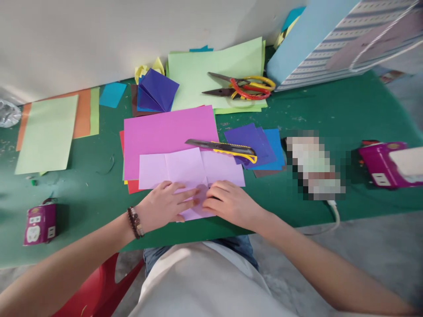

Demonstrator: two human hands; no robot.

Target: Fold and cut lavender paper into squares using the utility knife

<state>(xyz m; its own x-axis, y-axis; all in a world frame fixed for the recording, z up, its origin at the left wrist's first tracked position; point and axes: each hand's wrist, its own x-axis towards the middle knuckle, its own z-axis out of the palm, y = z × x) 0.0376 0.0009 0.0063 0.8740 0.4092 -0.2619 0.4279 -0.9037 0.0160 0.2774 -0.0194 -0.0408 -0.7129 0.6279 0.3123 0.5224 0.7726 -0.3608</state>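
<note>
A lilac sheet of paper (185, 165) with fold creases lies near the table's front edge. My left hand (167, 203) rests on its lower left part, fingers spread and pressing the paper flat. On the right side of the lower part, my right hand (228, 201) has its fingers bent together at the paper's edge; the thumb is hidden. Just above the sheet a black and yellow box cutter (228, 149) lies across magenta paper (165, 132) and purple squares (247, 138).
Red and yellow-handled scissors (251, 90) rest on pale green sheets (194, 70). Dark blue folded paper (158, 90) is beside them. To the right are a blurred phone-like object (313, 165) with a cable, a purple box (380, 165) and a paper bag (307, 44). Another purple box (41, 222) stands left.
</note>
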